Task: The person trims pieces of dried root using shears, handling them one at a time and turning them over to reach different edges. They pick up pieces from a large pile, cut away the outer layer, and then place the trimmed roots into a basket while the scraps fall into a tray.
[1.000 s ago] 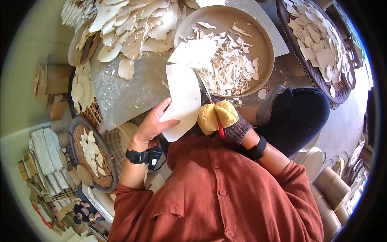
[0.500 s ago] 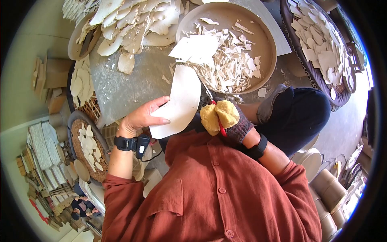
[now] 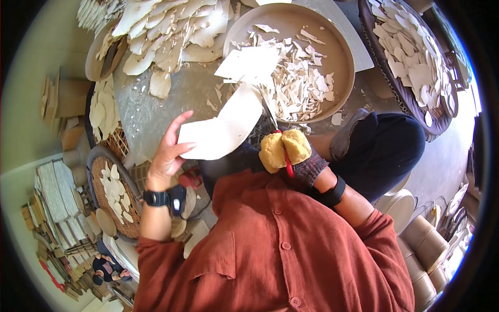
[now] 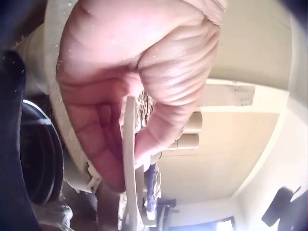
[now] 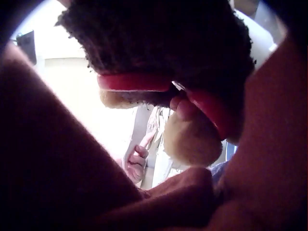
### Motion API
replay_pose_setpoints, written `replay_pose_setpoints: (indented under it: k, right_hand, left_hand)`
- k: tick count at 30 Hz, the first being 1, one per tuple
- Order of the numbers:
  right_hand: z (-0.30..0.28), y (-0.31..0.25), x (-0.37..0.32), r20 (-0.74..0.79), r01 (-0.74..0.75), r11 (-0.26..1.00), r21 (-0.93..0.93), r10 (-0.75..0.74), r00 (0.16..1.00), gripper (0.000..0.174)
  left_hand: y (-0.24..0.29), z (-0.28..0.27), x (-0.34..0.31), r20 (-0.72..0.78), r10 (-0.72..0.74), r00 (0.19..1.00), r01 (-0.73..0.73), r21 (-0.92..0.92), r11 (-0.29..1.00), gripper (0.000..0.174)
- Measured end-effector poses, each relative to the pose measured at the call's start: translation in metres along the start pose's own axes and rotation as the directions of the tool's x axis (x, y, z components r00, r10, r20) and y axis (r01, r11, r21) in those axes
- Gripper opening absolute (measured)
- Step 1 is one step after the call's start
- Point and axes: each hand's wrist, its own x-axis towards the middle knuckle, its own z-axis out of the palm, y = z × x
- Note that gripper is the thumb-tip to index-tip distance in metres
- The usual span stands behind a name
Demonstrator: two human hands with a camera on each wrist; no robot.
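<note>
My left hand pinches a thin, flat white piece by its left end, thumb on one side and fingers on the other. Edge-on in the left wrist view, the same piece stands between thumb and fingers. Scissors with red handles are gripped in my right hand, which wears a dark knitted glove. Yellow foam padding wraps the handles. Their blades point up and left, right at the far right edge of the white piece. The right wrist view shows a red handle against the glove.
Beyond the hands, a round shallow tray holds many white scraps and a larger flat offcut. A heap of large pale slices lies on the grey board. Flat pieces fill a basket at right and another at left.
My left hand has moved left and slightly up, swinging the white piece round so its near end points further left. My right hand with the scissors has shifted only slightly.
</note>
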Motion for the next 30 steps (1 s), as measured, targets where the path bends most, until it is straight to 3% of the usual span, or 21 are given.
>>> replay_pose_setpoints:
  k: [1,3,5,6,10,12,13,14,17,18,19,21,23,25,30]
  right_hand:
    - [0.005,0.009,-0.003,0.019,-0.093,0.991,0.092,0.092,0.996,0.022]
    - [0.014,0.027,-0.008,0.077,-0.254,0.948,0.193,0.243,0.967,0.022]
    - [0.019,0.033,-0.009,0.115,-0.26,0.953,0.157,0.244,0.963,0.025]
    - [0.021,0.034,-0.009,0.115,-0.197,0.974,0.109,0.185,0.976,0.025]
    - [0.024,0.015,0.001,0.072,-0.251,0.942,0.225,0.24,0.968,0.027]
    - [0.025,0.013,0.004,-0.007,-0.227,0.925,0.304,0.24,0.971,0.029]
    - [0.021,0.011,0.004,0.062,-0.237,0.721,0.651,0.261,0.963,0.03]
    - [0.016,0.01,0.005,0.131,-0.238,0.395,0.887,0.28,0.951,0.03]
    - [0.017,0.01,0.0,0.236,-0.313,0.151,0.938,0.385,0.892,0.029]
    - [0.015,0.009,-0.001,0.206,-0.359,0.506,0.784,0.334,0.92,0.026]
    - [0.012,0.009,-0.002,0.197,-0.336,0.788,0.516,0.273,0.942,0.023]
    - [0.009,0.004,-0.001,0.184,-0.176,0.981,0.081,0.159,0.97,0.02]
    - [0.0,-0.023,0.006,0.149,-0.04,0.993,-0.115,0.057,0.987,0.02]
    - [0.011,-0.003,0.001,0.177,-0.365,0.9,0.238,0.33,0.927,0.02]
    - [0.003,-0.001,0.0,0.229,-0.337,0.888,0.313,0.274,0.934,0.02]
  left_hand:
    - [-0.007,0.005,-0.005,-0.086,0.088,0.992,-0.096,-0.093,0.991,0.072]
    - [-0.023,0.021,-0.015,-0.249,0.082,0.965,-0.158,-0.3,0.941,0.048]
    - [-0.048,0.028,-0.02,-0.34,0.073,0.938,-0.21,-0.388,0.897,0.036]
    - [-0.05,0.04,-0.021,-0.391,0.047,0.919,-0.209,-0.382,0.9,0.025]
    - [-0.057,0.067,-0.021,-0.48,0.127,0.868,-0.284,-0.27,0.92,0.025]
    - [-0.058,0.07,-0.025,-0.452,0.118,0.884,-0.257,-0.261,0.93,0.025]
    - [-0.058,0.072,-0.027,-0.438,0.112,0.892,-0.243,-0.255,0.936,0.024]
    - [-0.055,0.073,-0.029,-0.426,0.12,0.897,-0.242,-0.245,0.939,0.023]
    - [-0.052,0.06,-0.032,-0.393,0.115,0.912,-0.218,-0.229,0.949,0.029]
    - [-0.051,0.059,-0.031,-0.419,0.134,0.898,-0.244,-0.22,0.945,0.03]
    - [-0.05,0.058,-0.029,-0.446,0.155,0.882,-0.271,-0.209,0.94,0.03]
    - [-0.047,0.059,-0.024,-0.501,0.184,0.845,-0.304,-0.168,0.938,0.032]
    - [-0.047,0.066,-0.017,-0.561,0.197,0.804,-0.312,-0.115,0.943,0.033]
    - [-0.044,0.06,-0.013,-0.519,0.231,0.823,-0.317,-0.081,0.945,0.033]
    - [-0.03,0.052,-0.006,-0.437,0.299,0.848,-0.337,-0.01,0.941,0.034]
